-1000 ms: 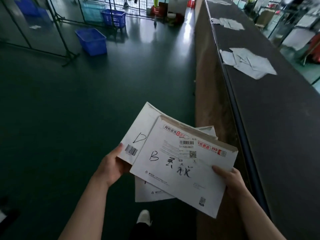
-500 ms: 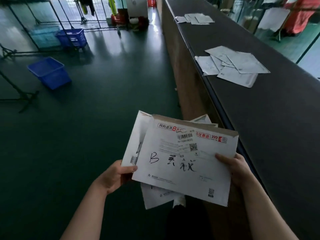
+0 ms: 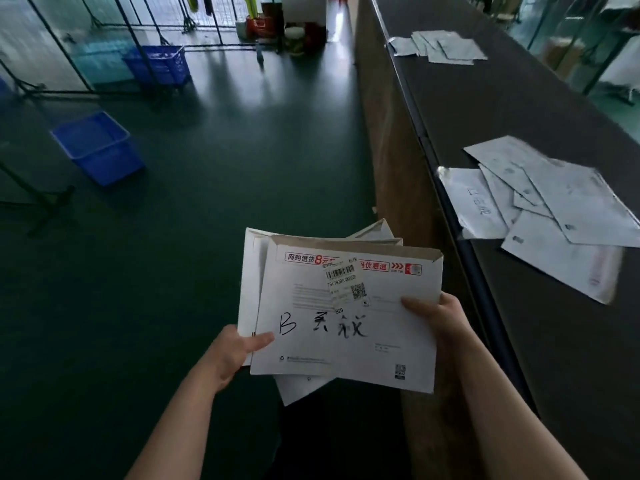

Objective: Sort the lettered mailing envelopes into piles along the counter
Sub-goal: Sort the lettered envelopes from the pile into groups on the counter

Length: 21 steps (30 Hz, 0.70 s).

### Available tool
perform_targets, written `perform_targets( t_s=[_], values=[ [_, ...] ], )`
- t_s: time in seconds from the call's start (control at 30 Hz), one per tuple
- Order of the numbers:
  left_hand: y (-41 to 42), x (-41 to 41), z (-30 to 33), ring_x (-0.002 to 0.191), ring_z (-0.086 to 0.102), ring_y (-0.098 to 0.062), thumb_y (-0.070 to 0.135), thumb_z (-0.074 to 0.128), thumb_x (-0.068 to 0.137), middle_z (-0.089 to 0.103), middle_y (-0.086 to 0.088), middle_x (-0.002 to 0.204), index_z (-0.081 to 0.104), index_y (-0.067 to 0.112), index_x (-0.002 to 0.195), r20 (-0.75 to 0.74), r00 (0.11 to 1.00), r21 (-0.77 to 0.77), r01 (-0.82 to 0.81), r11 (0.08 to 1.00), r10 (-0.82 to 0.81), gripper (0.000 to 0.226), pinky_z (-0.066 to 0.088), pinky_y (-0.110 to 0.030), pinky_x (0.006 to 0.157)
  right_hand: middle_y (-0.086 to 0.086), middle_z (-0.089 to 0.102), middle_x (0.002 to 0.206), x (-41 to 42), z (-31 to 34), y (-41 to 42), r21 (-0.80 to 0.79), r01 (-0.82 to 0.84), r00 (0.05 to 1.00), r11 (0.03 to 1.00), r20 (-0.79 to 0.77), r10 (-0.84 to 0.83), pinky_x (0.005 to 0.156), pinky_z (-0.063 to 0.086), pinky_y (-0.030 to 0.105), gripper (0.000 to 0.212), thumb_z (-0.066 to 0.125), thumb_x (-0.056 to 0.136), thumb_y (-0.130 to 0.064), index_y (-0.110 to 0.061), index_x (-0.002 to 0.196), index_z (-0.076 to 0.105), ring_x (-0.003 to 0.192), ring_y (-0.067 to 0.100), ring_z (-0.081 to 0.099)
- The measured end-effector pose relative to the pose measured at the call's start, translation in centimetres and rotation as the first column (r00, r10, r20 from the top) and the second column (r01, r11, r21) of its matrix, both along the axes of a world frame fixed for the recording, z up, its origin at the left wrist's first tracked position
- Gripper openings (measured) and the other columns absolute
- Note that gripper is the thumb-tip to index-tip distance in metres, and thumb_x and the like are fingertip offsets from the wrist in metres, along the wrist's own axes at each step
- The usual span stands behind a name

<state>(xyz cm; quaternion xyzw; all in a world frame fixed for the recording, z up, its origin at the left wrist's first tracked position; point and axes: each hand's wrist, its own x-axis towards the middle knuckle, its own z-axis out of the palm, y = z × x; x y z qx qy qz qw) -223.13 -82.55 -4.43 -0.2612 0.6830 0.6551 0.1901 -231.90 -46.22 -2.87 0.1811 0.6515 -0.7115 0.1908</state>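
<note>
- The left hand point(image 3: 232, 353) holds the stack of envelopes point(image 3: 258, 282) from below at its left edge, thumb laid flat on top; its other fingers are hidden beneath.
- The right hand point(image 3: 437, 323) pinches the top envelope point(image 3: 346, 320), marked "B", at its right edge, thumb on the face, the remaining fingers out of sight behind.
- To do this well, I judge: slide the "B" sheet free with the right hand alone while the left thumb pins the rest, then lay it flat, letter up.
- The stack hangs over the floor, just off the counter point(image 3: 540, 341) front edge.
- The near pile point(image 3: 540, 206) lies loosely fanned by that front edge; its letter is too blurred to read, so check before dropping.
- A far pile point(image 3: 440, 46) sits farther along the same edge.
- Beyond: dark green floor, a blue basket point(image 3: 98, 148), another blue basket point(image 3: 157, 65) by wire fencing.
</note>
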Motion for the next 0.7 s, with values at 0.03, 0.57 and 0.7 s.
perform_targets(
  t_s=[0.03,0.57,0.7],
  values=[
    [-0.5,-2.3,-0.8,0.104,0.071,-0.033,0.009,0.075,0.088,0.078,-0.010,0.105,0.071,0.007,0.117,-0.026,0.999,0.002,-0.044,0.999,0.044,0.029,0.058,-0.050,0.092,0.017,0.078,0.104,-2.6,0.0,-1.0,0.028,0.013,1.000,1.000,-0.013,-0.012,0.080,0.062,0.054,0.030,0.078,0.084,-0.006,-0.005,0.113,0.069,0.091,0.038,0.076],
    [-6.1,-55.1,3.3,0.093,0.074,-0.033,0.028,0.062,0.100,0.078,-0.012,0.099,0.071,0.007,0.109,-0.141,0.983,0.038,-0.110,0.993,0.114,0.025,0.060,-0.046,0.077,0.007,0.072,0.115,-47.7,0.9,-6.4,0.180,0.078,0.987,0.981,-0.152,-0.050,0.073,0.064,0.046,0.054,0.072,0.088,0.004,-0.031,0.126,0.057,0.096,0.027,0.076],
    [-2.6,-67.5,-0.2,0.101,0.071,-0.034,0.027,0.057,0.102,0.077,-0.014,0.107,0.069,0.008,0.116,-0.090,0.996,0.057,-0.006,0.998,0.011,0.026,0.059,-0.050,0.082,0.002,0.072,0.105,-59.6,-0.8,-3.7,0.157,0.034,0.998,0.987,-0.060,-0.024,0.059,0.061,0.029,0.042,0.069,0.090,0.005,-0.025,0.117,0.059,0.084,0.019,0.076]
  ],
)
